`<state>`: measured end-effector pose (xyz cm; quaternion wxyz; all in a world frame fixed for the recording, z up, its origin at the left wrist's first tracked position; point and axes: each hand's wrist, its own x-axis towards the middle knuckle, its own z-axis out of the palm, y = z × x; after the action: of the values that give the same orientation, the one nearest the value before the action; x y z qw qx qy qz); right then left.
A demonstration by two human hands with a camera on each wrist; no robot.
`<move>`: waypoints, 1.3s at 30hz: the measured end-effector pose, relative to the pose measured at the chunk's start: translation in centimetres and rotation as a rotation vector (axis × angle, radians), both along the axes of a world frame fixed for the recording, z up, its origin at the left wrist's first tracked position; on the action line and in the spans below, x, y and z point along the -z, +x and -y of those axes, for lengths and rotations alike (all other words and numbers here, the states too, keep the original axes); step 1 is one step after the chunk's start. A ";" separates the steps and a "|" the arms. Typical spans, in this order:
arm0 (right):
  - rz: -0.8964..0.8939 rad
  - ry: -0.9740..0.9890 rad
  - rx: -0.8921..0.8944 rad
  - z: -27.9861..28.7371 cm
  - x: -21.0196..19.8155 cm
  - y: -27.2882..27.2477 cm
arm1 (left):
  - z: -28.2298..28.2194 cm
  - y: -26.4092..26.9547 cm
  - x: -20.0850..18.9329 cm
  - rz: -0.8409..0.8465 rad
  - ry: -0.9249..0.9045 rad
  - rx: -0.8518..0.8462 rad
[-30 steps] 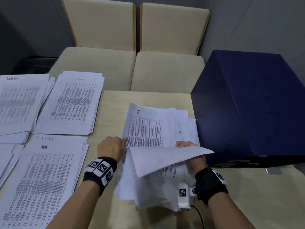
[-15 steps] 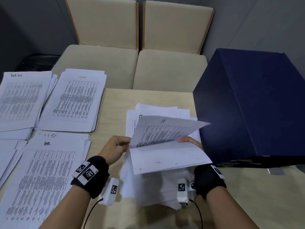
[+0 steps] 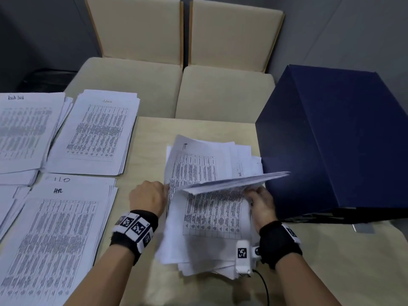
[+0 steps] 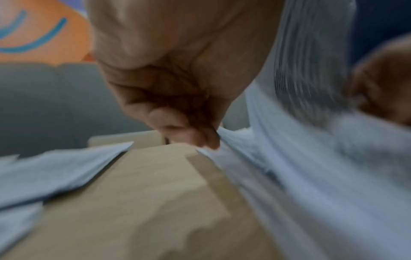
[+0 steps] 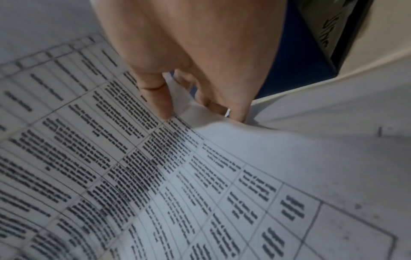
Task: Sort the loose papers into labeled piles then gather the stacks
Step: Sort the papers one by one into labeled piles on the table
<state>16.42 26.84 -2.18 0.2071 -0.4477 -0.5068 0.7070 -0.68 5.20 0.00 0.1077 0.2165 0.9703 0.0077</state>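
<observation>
A loose heap of printed papers (image 3: 209, 217) lies in the middle of the wooden table (image 3: 331, 261). My left hand (image 3: 152, 195) pinches the heap's left edge; in the left wrist view its fingers (image 4: 189, 133) are curled on the sheet edges (image 4: 278, 167). My right hand (image 3: 258, 199) grips a few lifted sheets (image 3: 238, 182) at their right side, folded up over the heap. In the right wrist view the thumb (image 5: 160, 98) presses on a printed table sheet (image 5: 155, 176). Sorted piles lie to the left: one marked "HR" (image 3: 57, 228), one marked "Admin" (image 3: 97, 133), and another (image 3: 24, 129).
A large dark blue box (image 3: 335, 140) stands right beside the heap, close to my right hand. Two beige chairs (image 3: 176, 62) stand behind the table's far edge. More stacked sheets (image 3: 8, 199) lie at the far left edge.
The lifted sheets have dropped from a raised fold to nearly edge-on above the heap. My left hand moved back to the heap's left edge, and a printed sheet underneath is exposed.
</observation>
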 end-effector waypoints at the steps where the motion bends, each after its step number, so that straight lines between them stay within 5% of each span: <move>1: -0.003 0.005 -0.009 0.2 0.0 0.0 | 0.1 -0.2 -0.2 0.007 0.016 0.009; 5: 0.016 -0.068 0.029 0.2 0.7 -0.5 | 1.1 -0.6 0.1 0.106 0.443 0.062; 8: 0.013 -0.053 0.002 0.4 0.6 -0.8 | 1.8 -1.0 1.3 0.459 0.804 0.035; 11: 0.001 0.011 0.009 0.3 1.2 -0.6 | 1.9 -0.9 1.9 0.735 0.948 -0.132; 16: 0.034 -0.040 0.096 0.1 2.3 -0.1 | 0.6 -0.2 1.9 0.371 0.598 -0.334; 22: -0.094 -0.013 -0.125 0.1 0.1 0.9 | 0.1 -0.4 1.8 0.228 0.330 -0.096; 26: -0.030 0.020 -0.093 0.2 0.5 1.0 | 0.4 -1.0 0.6 0.061 0.093 0.013; 31: -0.002 -0.002 -0.066 0.4 1.3 0.3 | 1.0 -1.4 -1.0 0.043 0.252 0.117; 33: 0.012 -0.002 -0.069 0.2 1.2 -0.1 | 1.5 -1.6 -0.7 0.155 0.493 0.142; 36: -0.020 -0.039 -0.071 -0.1 1.5 -0.7 | 1.8 -1.2 -1.1 0.546 0.900 0.070; 39: -0.011 -0.005 -0.091 -0.1 1.4 -0.5 | 1.8 -0.7 -1.5 0.880 1.025 -0.028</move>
<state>15.97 26.94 -3.54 0.1763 -0.4207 -0.5236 0.7195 -1.38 3.44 1.47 0.3762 0.2045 0.7126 0.5558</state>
